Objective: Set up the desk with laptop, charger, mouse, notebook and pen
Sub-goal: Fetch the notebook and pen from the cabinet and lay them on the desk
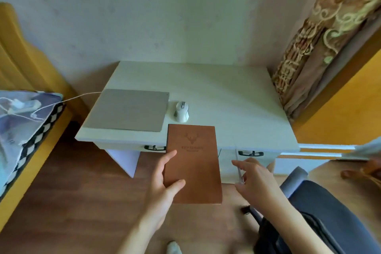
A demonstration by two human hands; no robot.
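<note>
Notebook pinched one-sided in my left grip could tip at the bench's front edge; right grip pinches the pen.

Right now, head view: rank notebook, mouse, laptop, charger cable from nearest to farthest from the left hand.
1. notebook: gripped by the left hand.
2. mouse: on desk, beyond the notebook.
3. laptop: closed, desk's left part; close call with the mouse.
4. charger cable: off the left edge.
</note>
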